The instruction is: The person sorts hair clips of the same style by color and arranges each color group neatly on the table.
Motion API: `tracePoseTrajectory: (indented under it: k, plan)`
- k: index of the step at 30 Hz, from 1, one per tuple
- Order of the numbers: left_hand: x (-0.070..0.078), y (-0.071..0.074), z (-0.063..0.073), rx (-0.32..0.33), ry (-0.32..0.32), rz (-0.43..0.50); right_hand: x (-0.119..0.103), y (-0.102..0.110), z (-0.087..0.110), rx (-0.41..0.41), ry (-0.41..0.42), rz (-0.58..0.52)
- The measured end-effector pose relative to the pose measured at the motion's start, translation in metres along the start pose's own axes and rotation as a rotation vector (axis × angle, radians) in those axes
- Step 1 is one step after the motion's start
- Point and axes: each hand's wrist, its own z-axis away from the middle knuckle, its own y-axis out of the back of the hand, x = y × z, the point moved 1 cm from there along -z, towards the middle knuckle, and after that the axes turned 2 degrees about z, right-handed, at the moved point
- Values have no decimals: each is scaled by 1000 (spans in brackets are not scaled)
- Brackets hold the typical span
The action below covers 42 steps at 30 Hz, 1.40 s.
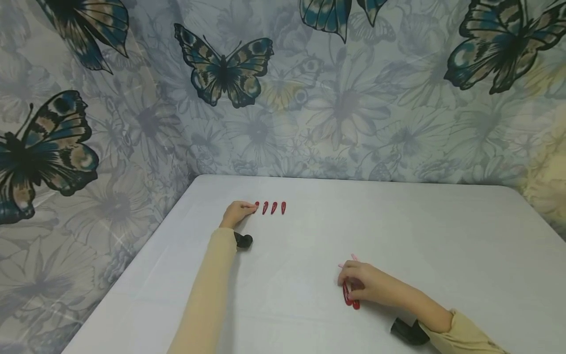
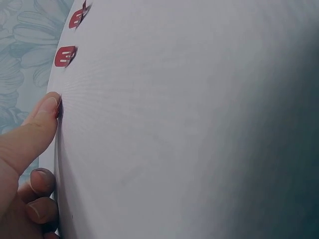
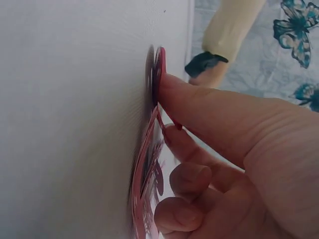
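In the head view, my left hand [image 1: 237, 213] is at the far left of the white table, pinching a red snap hair clip [image 1: 256, 204] between thumb and fingertips. Three more red hair clips [image 1: 274, 208] lie in a row just right of it; two of them show in the left wrist view. Nearer the front, my right hand [image 1: 369, 282] is over a small group of red and pink clips. Its thumb and finger pinch a red hair clip [image 3: 161, 62] close to the tabletop. Pink clips [image 3: 141, 174] lie below that hand, partly hidden by its fingers.
The white table [image 1: 300, 324] reaches back to a wall covering [image 1: 345, 108] with flowers and butterflies. Each wrist carries a dark camera, the left one [image 1: 244, 241] and the right one [image 1: 409, 331] both close to the table surface.
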Motion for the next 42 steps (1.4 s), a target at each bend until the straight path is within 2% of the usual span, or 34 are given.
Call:
tracePoseTrajectory:
  k: [3, 4, 5, 11, 19, 24, 31, 37, 42]
  plan:
    - [2, 0, 4, -7, 7, 3, 0, -1, 1, 9, 19, 1]
    - [3, 0, 3, -10, 31, 4, 0, -2, 1, 11, 21, 0]
    - [12, 1, 11, -23, 65, -2, 0, -2, 1, 14, 23, -1]
    - [22, 3, 22, -2, 41, -34, 2, -2, 2, 42, 78, 19]
    - [23, 3, 22, -6, 62, -21, 3, -2, 3, -76, 80, -207]
    - [21, 3, 20, -5, 63, -28, 1, -3, 3, -50, 101, -179]
    - [19, 2, 19, -2, 55, -31, -6, -7, 2, 2, 62, -20]
    - [18, 2, 19, -1, 58, -20, -6, -9, 3, 13, 32, 0]
    - [19, 2, 18, -2, 65, -7, -5, -9, 2, 41, 65, 33]
